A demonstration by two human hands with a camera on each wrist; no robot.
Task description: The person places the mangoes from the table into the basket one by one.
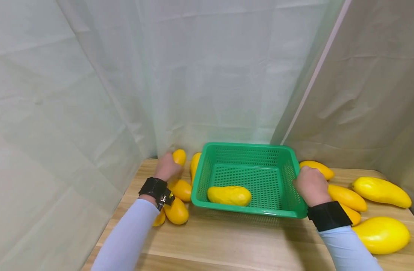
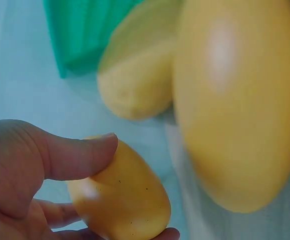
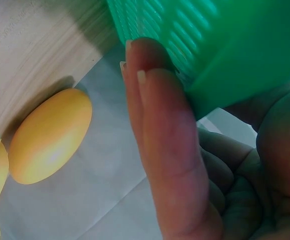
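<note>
My left hand [image 1: 168, 168] grips a small yellow mango [image 2: 130, 197] at the left back of the table. Its thumb lies across the top, with fingers beneath. To the right stands a green plastic basket [image 1: 247, 213], tilted slightly. On the basket's right side my right hand [image 1: 312, 184] holds the edge, fingers [image 3: 169, 130] along the outside of the slotted wall and thumb on the other side. One bumpy yellow fruit, like a papaya [image 1: 229, 195], lies at the basket's front left.
Several mangoes [image 1: 177, 211] lie between my left forearm and the basket. More yellow fruits [image 1: 381, 191] lie right of the basket, one large mango [image 1: 383, 235] near my right sleeve. Pale curtains [image 1: 220, 75] hang behind the wooden table [image 1: 227, 244].
</note>
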